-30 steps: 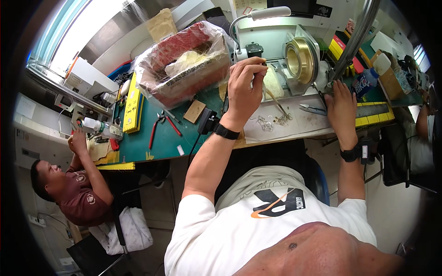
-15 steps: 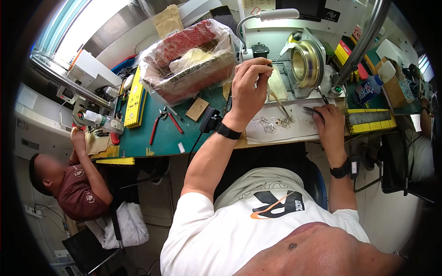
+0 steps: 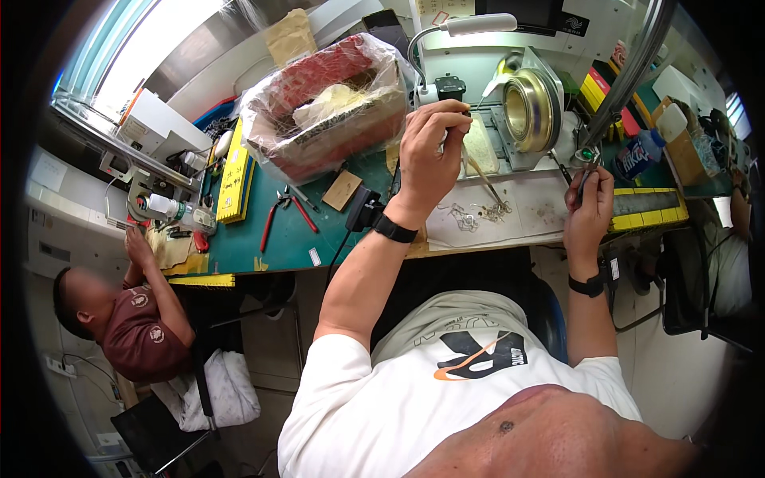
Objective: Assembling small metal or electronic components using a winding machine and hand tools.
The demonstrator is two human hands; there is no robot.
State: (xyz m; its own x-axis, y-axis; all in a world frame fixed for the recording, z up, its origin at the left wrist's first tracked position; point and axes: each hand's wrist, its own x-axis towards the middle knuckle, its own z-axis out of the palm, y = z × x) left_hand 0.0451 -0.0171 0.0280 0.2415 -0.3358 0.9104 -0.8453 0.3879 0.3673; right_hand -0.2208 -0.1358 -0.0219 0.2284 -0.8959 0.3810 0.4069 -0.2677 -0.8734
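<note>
A tool [image 3: 592, 166] is being pinched by right fingers [image 3: 603, 188]; curled left fingers [image 3: 441, 122], hold unclear, are being flanked, nine o'clock, by a box [image 3: 327, 153].

Glare whitens the large, pale, blue-edged window [image 3: 151, 57] at upper left; straight edges bow toward the dark, rounded rim.

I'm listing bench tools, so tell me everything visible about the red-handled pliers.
The pliers lie on the green bench top, left of the brown block. Two red handles spread wide toward the near edge; the short, metallic head points away. No hand touches them. A slim grey tool lies close at right; contact is unclear.
</note>
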